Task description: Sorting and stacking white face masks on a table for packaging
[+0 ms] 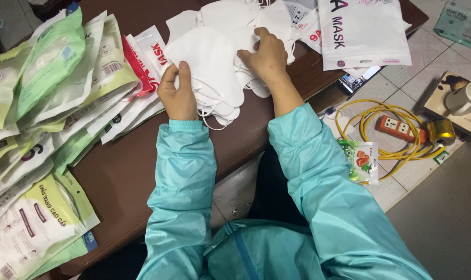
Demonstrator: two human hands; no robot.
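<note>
white masks (212, 67) near table edge (256, 150)

I see 2 arms in teal sleeves reaching forward, wrists bare. My left hand (177, 96) is curled, thumb pointing up. My right hand (267, 54) lies palm down, fingers bent and pressing.

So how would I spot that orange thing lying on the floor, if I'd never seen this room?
Start at the brown table and look past its right edge to the tiled floor. There a yellow cable lies in loose coils, and the orange power strip sits inside them. It is the only flat orange block there, unlike the shiny gold tape roll beside it.
</note>
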